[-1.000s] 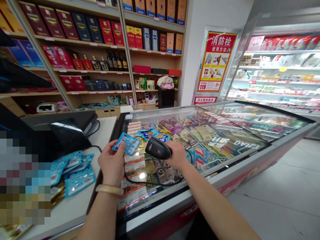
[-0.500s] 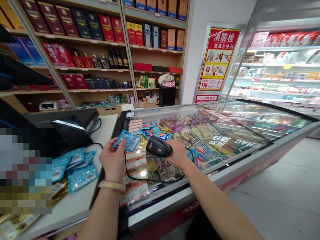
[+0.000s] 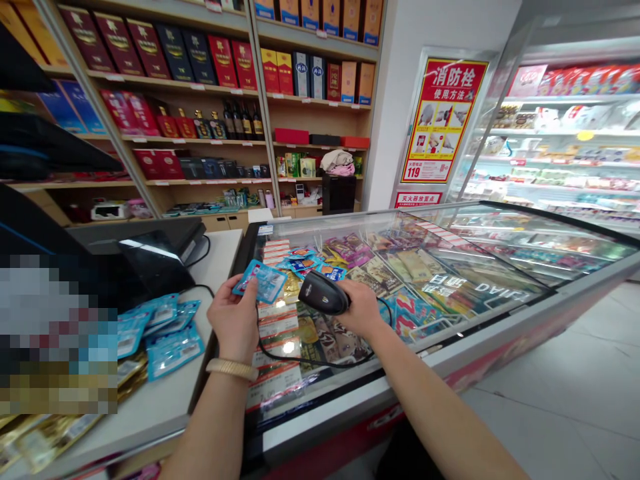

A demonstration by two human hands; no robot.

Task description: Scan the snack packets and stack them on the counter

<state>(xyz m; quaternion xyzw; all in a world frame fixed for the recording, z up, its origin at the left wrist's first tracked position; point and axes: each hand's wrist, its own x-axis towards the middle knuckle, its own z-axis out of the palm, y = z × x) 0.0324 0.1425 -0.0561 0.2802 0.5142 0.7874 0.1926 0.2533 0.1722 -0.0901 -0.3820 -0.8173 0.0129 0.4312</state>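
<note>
Centrally, your two bare hands are poised above the glass top of a chest freezer, whose pale near rim runs below them. Your left hand is closed in a pinch, thumb uppermost, on the left edge of a flat light-blue packet, which is held tilted above the glass. A pale gold-toned bracelet circles the left wrist. Your right hand is wrapped around the handle of a black handheld barcode scanner; its head points leftward, near the held packet but apart from it. A black cable loops over the glass between your forearms. Just beyond the scanner's head shows a small heap of blue-and-orange packets, and through the glass you see wrapped goods in many colours.

To your left, on a white surface, several light-blue packets overlap, with gold foil packets just beside them, nearer to you; a pixelated patch hides part of this group. Behind them stands a tilted black screen.

In the background, wooden shelving carries boxed and bottled goods. A red-and-yellow fire-hydrant poster hangs on the white wall to its right, and farther right a lit refrigerated display case holds packaged goods.
</note>
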